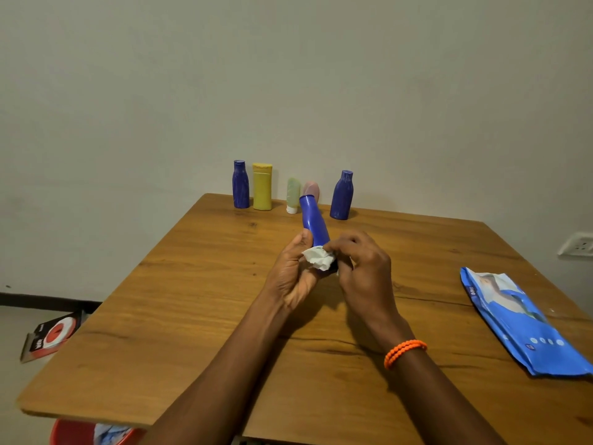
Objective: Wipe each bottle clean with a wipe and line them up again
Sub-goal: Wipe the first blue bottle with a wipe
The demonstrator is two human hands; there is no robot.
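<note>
Left hand (pixel 293 271) grips the lower body of a blue bottle (pixel 313 223), held above the wooden table (pixel 192 300), cap end tilted away. Right hand (pixel 359 264) pinches a crumpled white wipe (pixel 319 259) against the bottle's base end.

Along the far table edge stand a blue bottle at left (pixel 240 184), yellow bottle (pixel 262 186), green tube (pixel 293 194) on its cap, pink tube (pixel 312 190), partly hidden, and a blue bottle at right (pixel 342 195). All are opaque or too blurred; contents cannot be told. Blue wipes pack (pixel 519 322) lies flat at right.
</note>
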